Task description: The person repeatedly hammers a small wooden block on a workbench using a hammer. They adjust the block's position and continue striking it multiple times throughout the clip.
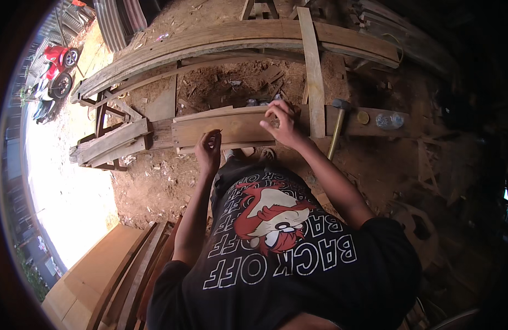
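Observation:
Between the fingertips of my left hand point(208, 152) is a small dark, thin piece, probably a nail point(220, 131). This hand is over the near edge of a long wooden box-like piece point(233, 127), which has a flat top board and narrow side strips. My right hand point(282, 123) hovers over the right end of the same piece, its fingers curled and apart, with nothing clearly held. Part of that end is hidden by the hand. To the right, a hammer point(338, 123) with a dark head and yellowish handle leans across the workbench plank point(344, 128).
A pale board point(312, 74) bridges the workbench and a long stack of planks point(254, 35) beyond. Right of the hammer are a round yellow lid point(363, 117) and clear plastic containers point(389, 120). Short offcuts point(114, 142) rest at the left end; more boards point(134, 272) lie at lower left.

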`<state>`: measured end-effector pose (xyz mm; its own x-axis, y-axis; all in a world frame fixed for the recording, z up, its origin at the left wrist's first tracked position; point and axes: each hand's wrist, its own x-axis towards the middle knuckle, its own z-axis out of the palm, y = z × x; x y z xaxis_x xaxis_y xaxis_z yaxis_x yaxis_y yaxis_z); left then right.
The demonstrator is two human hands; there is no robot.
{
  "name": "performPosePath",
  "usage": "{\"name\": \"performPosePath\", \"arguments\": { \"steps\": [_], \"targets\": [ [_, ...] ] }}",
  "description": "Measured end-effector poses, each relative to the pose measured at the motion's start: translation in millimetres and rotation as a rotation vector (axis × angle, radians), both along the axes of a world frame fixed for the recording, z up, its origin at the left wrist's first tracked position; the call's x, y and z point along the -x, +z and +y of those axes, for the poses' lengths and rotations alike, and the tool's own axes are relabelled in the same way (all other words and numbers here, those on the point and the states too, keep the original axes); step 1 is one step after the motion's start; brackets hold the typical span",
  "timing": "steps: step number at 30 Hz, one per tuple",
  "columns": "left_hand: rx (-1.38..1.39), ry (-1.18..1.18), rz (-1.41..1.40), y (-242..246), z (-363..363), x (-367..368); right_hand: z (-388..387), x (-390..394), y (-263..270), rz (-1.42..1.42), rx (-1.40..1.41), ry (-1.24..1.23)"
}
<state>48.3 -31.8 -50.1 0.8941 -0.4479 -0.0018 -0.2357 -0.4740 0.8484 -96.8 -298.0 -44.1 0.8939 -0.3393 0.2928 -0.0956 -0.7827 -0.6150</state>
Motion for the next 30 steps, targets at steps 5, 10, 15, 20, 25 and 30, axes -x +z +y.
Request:
{"name": "performPosePath", "arguments": {
  "steps": [5, 10, 15, 20, 25, 30],
  "targets": [
    [-0.054, -0.185, -0.065, 11, -15, 6, -36, 41, 6, -0.073, -0.595, -0.338],
    [0.001, -0.426, -0.07, -5, -86, 15, -14, 74, -26, 0.078, -0.562, -0.417],
    [-0.035, -0.522, -0.22, -30, -124, 23, 25, 66, -77, 0.298, -0.668, -0.494],
    [0.034, -0.47, -0.223, -45, -119, 20, 30, 39, -131, 0.134, -0.765, -0.514],
    [0.01, -0.422, -0.235, -50, -118, 23, 32, 31, -136, 0.067, -0.672, -0.546],
    [0.012, -0.297, -0.035, -42, -115, 24, 32, 31, 14, -0.316, -0.989, -0.456]
  ]
}}
